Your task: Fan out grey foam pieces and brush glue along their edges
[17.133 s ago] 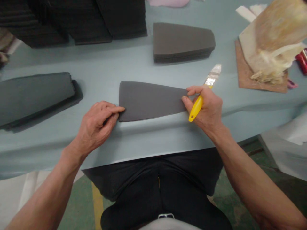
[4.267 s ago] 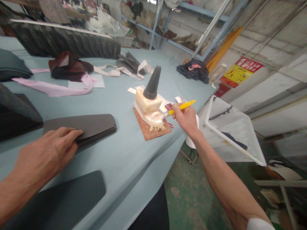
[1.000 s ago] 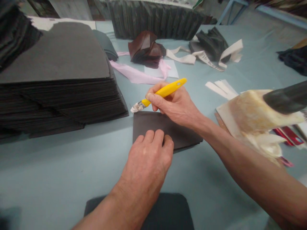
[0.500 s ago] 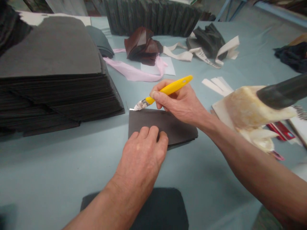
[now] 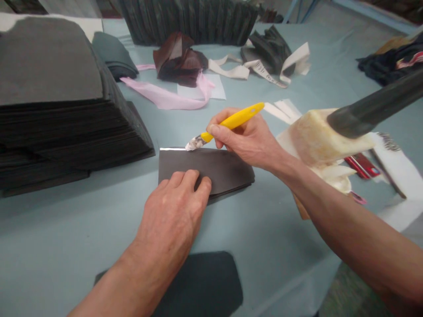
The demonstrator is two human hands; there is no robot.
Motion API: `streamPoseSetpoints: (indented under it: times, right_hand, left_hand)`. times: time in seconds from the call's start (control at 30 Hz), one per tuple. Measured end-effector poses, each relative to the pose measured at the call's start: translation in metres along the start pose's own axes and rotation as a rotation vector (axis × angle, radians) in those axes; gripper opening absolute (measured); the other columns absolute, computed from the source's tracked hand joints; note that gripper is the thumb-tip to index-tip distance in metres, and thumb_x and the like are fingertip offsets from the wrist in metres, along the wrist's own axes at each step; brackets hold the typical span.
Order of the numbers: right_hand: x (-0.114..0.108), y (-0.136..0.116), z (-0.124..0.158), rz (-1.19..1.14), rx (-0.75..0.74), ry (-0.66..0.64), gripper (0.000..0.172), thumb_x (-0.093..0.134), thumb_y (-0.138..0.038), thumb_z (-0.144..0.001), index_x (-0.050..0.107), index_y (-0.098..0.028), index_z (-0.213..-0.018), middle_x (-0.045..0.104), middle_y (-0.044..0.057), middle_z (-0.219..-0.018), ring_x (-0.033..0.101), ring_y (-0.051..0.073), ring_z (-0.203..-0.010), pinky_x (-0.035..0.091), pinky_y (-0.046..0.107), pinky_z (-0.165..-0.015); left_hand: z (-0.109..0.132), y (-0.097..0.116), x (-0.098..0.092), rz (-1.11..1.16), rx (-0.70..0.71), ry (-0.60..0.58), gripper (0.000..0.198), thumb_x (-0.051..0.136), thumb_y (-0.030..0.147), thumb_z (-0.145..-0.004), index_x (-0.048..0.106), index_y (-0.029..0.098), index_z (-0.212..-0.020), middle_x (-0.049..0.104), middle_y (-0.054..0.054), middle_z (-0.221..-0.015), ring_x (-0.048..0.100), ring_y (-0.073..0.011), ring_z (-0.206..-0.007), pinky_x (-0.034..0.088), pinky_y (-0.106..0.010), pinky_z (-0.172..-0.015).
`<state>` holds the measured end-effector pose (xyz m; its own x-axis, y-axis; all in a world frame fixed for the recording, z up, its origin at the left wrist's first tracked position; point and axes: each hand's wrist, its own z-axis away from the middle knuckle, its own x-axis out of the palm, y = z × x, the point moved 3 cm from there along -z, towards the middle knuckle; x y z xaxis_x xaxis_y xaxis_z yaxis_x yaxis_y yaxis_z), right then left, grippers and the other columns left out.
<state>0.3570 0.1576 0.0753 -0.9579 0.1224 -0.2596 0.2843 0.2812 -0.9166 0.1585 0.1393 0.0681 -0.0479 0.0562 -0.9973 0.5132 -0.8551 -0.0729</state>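
My right hand [image 5: 243,136] is closed around a paintbrush [image 5: 236,119] with a yellow handle. White paste covers its bristles, which touch the far edge of a dark grey sheet [image 5: 228,169]. A thin white line runs along that edge, left of the bristles. More dark layers show beneath the sheet at its near right edge. My left hand [image 5: 175,200] lies on the near part of the sheet with its fingers bent and slightly apart, pressing down. Closer to me, partly behind my left forearm, lies another dark piece [image 5: 211,281] with rounded corners.
A tall stack of dark sheets [image 5: 53,61] stands at the left. At the right is a paste-crusted container [image 5: 310,136] with a dark cylindrical handle across it. Farther back are a pink strip [image 5: 165,97], a brown bundle [image 5: 180,61], white straps [image 5: 231,72] and a dark upright row [image 5: 188,22].
The brush has moved right along the sheet's far edge, and the white line has grown longer. My left hand stays on the sheet. The whole view has shifted, so things appear farther left.
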Motion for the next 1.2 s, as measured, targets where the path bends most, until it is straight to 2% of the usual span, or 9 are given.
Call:
streamPoseSetpoints:
  times: [0.17,0.33,0.5,0.7,0.93,1.07,1.2]
  right_hand:
    - [-0.013,-0.001,0.008,0.043,-0.015,0.019,0.051,0.079,-0.069,-0.094,0.064,-0.02,-0.093,0.064,-0.003,-0.077,0.062,0.01,-0.072,0.052,0.024,-0.064]
    - [-0.025,-0.006,0.019,0.086,0.018,0.032,0.04,0.079,-0.057,-0.098,0.065,-0.02,-0.094,0.066,-0.002,-0.078,0.063,0.011,-0.073,0.054,0.025,-0.067]
    - [-0.037,-0.01,0.03,0.127,0.02,0.054,0.031,0.077,-0.047,-0.101,0.065,-0.02,-0.093,0.066,-0.003,-0.078,0.063,0.01,-0.071,0.052,0.024,-0.066]
    - [-0.048,-0.013,0.043,0.16,0.037,0.094,0.026,0.076,-0.04,-0.103,0.066,-0.019,-0.092,0.066,-0.003,-0.077,0.062,0.009,-0.07,0.051,0.024,-0.065]
    - [-0.066,-0.012,0.057,0.221,0.081,0.139,0.024,0.079,-0.042,-0.1,0.068,-0.023,-0.09,0.068,-0.002,-0.073,0.061,0.012,-0.071,0.052,0.027,-0.064]
    - [-0.074,-0.015,0.064,0.237,0.109,0.181,0.027,0.082,-0.047,-0.097,0.07,-0.025,-0.086,0.068,-0.001,-0.071,0.06,0.014,-0.069,0.051,0.031,-0.063]
    - [-0.078,-0.019,0.074,0.236,0.122,0.212,0.034,0.083,-0.053,-0.096,0.072,-0.022,-0.089,0.067,-0.001,-0.074,0.058,0.013,-0.068,0.048,0.032,-0.064]
  left_hand:
    - [0.001,-0.001,0.0,-0.017,0.011,0.012,0.037,0.055,0.007,-0.099,0.078,0.022,-0.124,0.077,-0.01,-0.117,0.074,-0.0316,-0.098,0.065,-0.046,-0.08]
    - [0.001,-0.002,-0.002,-0.034,0.005,0.009,0.035,0.054,0.011,-0.101,0.078,0.023,-0.124,0.078,-0.011,-0.118,0.074,-0.0324,-0.098,0.065,-0.046,-0.081]
    - [-0.002,-0.002,-0.003,-0.028,-0.023,-0.071,0.037,0.05,0.013,-0.103,0.077,0.024,-0.126,0.078,-0.011,-0.125,0.075,-0.0342,-0.104,0.066,-0.048,-0.086]
    - [-0.002,-0.005,-0.002,-0.033,-0.022,-0.088,0.041,0.045,0.016,-0.105,0.077,0.024,-0.129,0.077,-0.011,-0.13,0.074,-0.0347,-0.106,0.066,-0.05,-0.089]
    - [0.0,-0.006,0.001,-0.038,-0.006,-0.014,0.044,0.039,0.021,-0.106,0.076,0.026,-0.13,0.077,-0.01,-0.128,0.073,-0.0328,-0.107,0.064,-0.047,-0.085]
    - [0.001,-0.008,0.001,-0.032,-0.007,-0.016,0.047,0.034,0.024,-0.108,0.076,0.026,-0.127,0.075,-0.01,-0.133,0.073,-0.0331,-0.11,0.063,-0.047,-0.084]
    - [0.001,-0.011,0.004,-0.011,-0.012,-0.02,0.051,0.029,0.029,-0.109,0.074,0.026,-0.133,0.075,-0.011,-0.136,0.072,-0.0351,-0.112,0.063,-0.05,-0.084]
